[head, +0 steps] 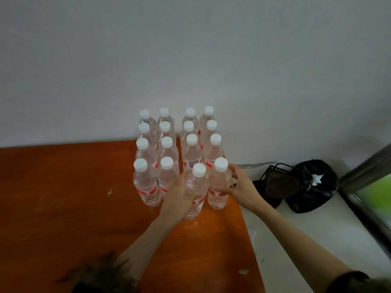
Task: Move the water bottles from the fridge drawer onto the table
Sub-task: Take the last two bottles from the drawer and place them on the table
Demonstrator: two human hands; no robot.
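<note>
Sixteen bottles [146, 182] crowd orange table [63, 197] against wall [190, 49].

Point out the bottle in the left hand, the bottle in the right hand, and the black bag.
Left-hand bottle [199, 169]: head view, on its white cap.
Right-hand bottle [220, 164]: head view, on its white cap.
Black bag [317, 199]: head view, on its front side.

Bottles in rows on the desk [63, 197], set against the wall [190, 60].
The water bottles [167, 144] stand upright in four columns running back to the wall. The left hand [179, 195] holds the nearest bottle [195, 191], in front of the third column; the right hand [239, 187] holds the front bottle of the fourth column [219, 187], just right of it. Right of the desk, a bag [313, 187] and a basket [279, 182] lie on the floor [296, 240].
</note>
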